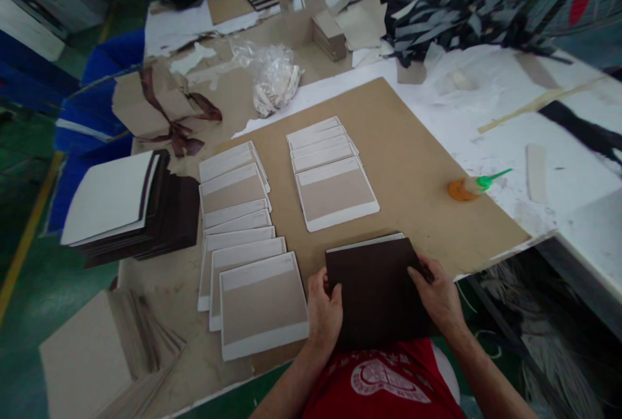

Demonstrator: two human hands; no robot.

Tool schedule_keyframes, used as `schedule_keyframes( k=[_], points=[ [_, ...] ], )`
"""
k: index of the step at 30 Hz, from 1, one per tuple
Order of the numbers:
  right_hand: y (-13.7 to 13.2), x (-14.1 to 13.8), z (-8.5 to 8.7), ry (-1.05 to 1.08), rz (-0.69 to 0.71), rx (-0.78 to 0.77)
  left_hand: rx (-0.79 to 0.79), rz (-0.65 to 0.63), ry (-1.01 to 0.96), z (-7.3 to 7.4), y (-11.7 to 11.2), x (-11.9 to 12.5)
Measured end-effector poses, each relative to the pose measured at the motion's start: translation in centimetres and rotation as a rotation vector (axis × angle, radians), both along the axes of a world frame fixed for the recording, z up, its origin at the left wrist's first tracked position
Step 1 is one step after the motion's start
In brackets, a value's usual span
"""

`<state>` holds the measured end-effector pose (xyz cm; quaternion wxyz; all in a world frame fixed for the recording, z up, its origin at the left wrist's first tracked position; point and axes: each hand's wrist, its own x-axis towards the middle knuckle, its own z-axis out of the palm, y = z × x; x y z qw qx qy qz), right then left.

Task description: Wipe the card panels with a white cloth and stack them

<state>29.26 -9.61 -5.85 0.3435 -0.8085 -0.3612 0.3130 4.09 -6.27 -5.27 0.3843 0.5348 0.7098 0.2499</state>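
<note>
A dark brown card panel (374,286) lies at the near edge of the brown board (418,166), with a white edge showing along its top. My left hand (324,312) grips its left side, thumb on top. My right hand (437,293) rests on its right side, fingers laid over the surface. To the left runs a column of overlapping white-bordered grey cards (243,244). A second shorter row of the same cards (330,173) lies ahead of the panel.
A stack of dark panels topped by a white sheet (131,212) sits at the left. Grey boards (97,354) lie near left. An orange glue bottle with a green tip (473,184) lies at the right. A plastic bag (275,79), ribbon and cardboard crowd the far end.
</note>
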Motion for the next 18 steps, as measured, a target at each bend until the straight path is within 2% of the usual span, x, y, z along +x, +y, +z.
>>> schedule_keyframes(
  k=[5,10,18],
  points=[
    [1.0,0.0,-0.4,-0.137,0.059,-0.003,-0.001,0.013,0.007,-0.3,0.5,0.2],
    [1.1,0.2,-1.2,-0.182,0.065,-0.022,0.01,0.011,0.041,-0.7,0.7,0.4],
    [0.3,0.2,-2.4,-0.299,0.148,-0.087,-0.147,0.012,0.128,0.6,1.0,0.9]
  ],
)
